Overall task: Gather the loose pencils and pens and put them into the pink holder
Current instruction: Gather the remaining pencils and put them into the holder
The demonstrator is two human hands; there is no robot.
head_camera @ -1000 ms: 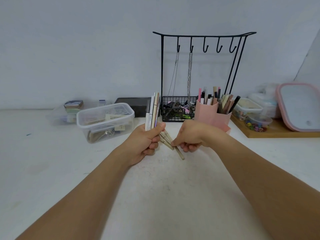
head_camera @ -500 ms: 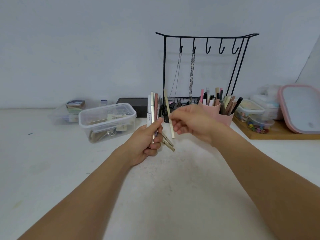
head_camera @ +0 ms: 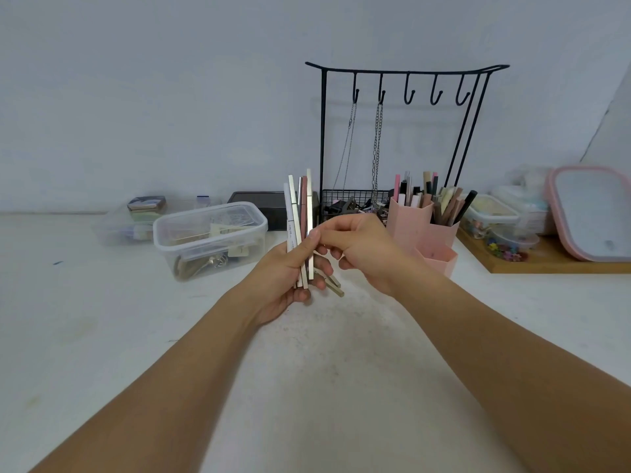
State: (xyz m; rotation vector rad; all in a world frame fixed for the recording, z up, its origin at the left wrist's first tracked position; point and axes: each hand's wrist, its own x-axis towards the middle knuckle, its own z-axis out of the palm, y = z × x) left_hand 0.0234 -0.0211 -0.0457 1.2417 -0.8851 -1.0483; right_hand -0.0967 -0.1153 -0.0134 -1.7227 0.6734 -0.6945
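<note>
My left hand (head_camera: 285,285) grips an upright bundle of several pencils and pens (head_camera: 298,213), beige, white and pink, above the middle of the white table. My right hand (head_camera: 362,249) is right beside it, its thumb and forefinger pinching the rightmost beige pencil (head_camera: 309,206) of that bundle. Two loose beige pencils (head_camera: 334,285) lie on the table just behind and below my left fingers, partly hidden. The pink holder (head_camera: 426,230), with several compartments, stands to the right behind my right hand and holds several pens and pencils.
A clear plastic box (head_camera: 210,240) with clips sits to the left. A black wire rack (head_camera: 399,138) with hooks and chains stands behind, over a wire basket. At the right, a wooden tray (head_camera: 546,262) carries small containers and a pink-rimmed lid (head_camera: 594,213).
My right hand lifted one beige pencil off the table, carried it left and set it upright against the bundle in my left hand. Fewer pencils lie on the table.
</note>
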